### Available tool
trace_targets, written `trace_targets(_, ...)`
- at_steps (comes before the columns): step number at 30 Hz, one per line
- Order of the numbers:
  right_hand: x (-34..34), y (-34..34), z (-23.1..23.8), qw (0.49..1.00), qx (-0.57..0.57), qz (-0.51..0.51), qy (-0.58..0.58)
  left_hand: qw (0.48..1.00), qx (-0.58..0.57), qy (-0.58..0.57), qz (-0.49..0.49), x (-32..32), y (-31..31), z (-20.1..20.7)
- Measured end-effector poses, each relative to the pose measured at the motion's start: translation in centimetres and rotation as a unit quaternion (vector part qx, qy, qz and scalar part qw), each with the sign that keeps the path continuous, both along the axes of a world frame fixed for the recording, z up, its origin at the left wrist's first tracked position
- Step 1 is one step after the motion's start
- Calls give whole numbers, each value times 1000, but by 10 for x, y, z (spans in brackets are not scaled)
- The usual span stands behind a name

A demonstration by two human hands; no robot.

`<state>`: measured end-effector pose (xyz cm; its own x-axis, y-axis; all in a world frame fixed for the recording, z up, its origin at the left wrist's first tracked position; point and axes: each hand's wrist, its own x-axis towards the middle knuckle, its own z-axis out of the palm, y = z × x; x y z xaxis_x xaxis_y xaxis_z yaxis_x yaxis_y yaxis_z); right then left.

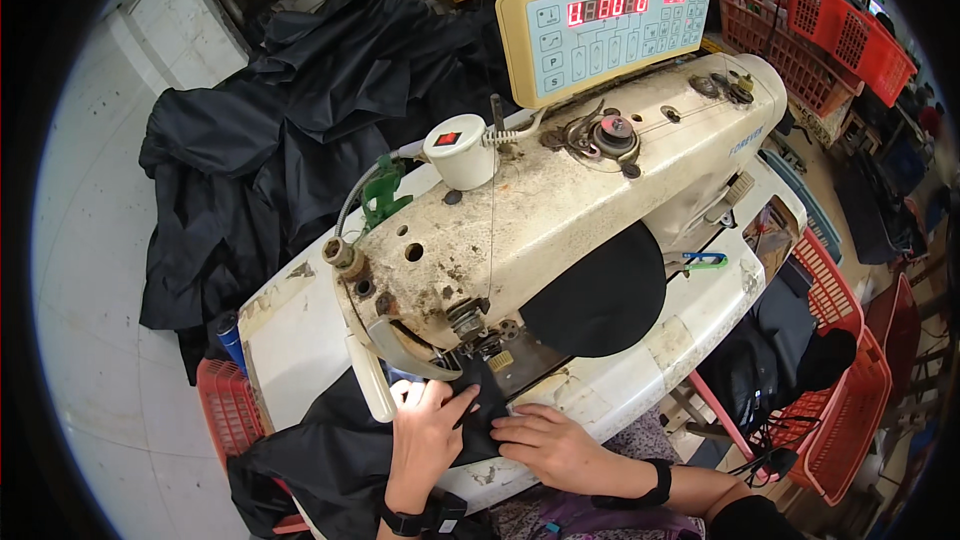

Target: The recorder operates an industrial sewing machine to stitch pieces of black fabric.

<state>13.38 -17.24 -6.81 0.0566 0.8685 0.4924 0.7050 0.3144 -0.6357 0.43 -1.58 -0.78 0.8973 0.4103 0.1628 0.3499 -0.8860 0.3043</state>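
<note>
Black fabric [484, 418] runs under the head of a worn cream sewing machine [560, 210], close to the needle area. My left hand [425, 430] is beside the needle, its fingers bent and closed on the fabric, with the index finger pointing toward the presser foot. To the right, my right hand [555, 452] has its fingers together, gripping the fabric's edge near the front of the white machine table [650, 360]. The machine head partly hides the needle and the foot. More of the dark cloth hangs off the table at the lower left.
A rounded black fabric piece [600, 295] lies under the machine arm, with small thread snips [700, 261] beside it. Behind stands a control panel [610, 35] with lit red digits. A large black cloth heap [270, 140] is at left. Red plastic baskets [850, 430] stand at right.
</note>
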Motion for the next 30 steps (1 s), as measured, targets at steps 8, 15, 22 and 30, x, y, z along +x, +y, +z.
trace_targets(8, 1, 0, 2, 1000, -1, 4, 2, 998, -43, -34, -7, 1, 4, -9)
trace_targets(15, 2, 3, -2, 1000, -6, -1, 12, 994, -93, -32, 43, 1, 0, -13)
trace_targets(22, 4, 6, -4, 1000, -8, -7, 24, 994, -78, -28, 63, 4, -4, -15)
trace_targets(30, 12, 18, -3, 999, -38, -25, 13, 994, -47, -67, 72, 19, -5, -19)
